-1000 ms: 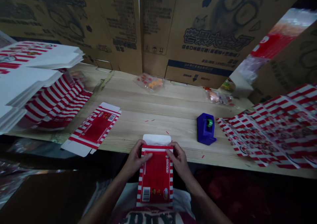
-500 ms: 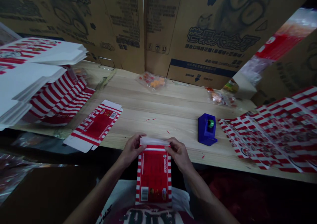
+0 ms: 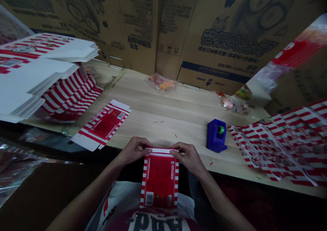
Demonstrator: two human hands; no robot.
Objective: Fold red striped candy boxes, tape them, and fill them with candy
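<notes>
A red box with white stripes (image 3: 159, 180) stands on end against my lap, at the near edge of the wooden table (image 3: 178, 115). My left hand (image 3: 134, 150) grips its top left corner, fingers curled over the white end flap. My right hand (image 3: 187, 156) grips the top right corner the same way. The flap lies folded down flat across the top of the box.
A flat unfolded box (image 3: 102, 125) lies left of my hands. Stacks of flat boxes (image 3: 43, 77) fill the far left; more spread at the right (image 3: 283, 142). A blue tape dispenser (image 3: 216, 135) sits right of centre. Snack packets (image 3: 163, 84) lie before big cardboard cartons (image 3: 204, 30).
The white end flap stood open a second ago; my hands have pressed it down onto the top of the box. The view has shifted slightly.
</notes>
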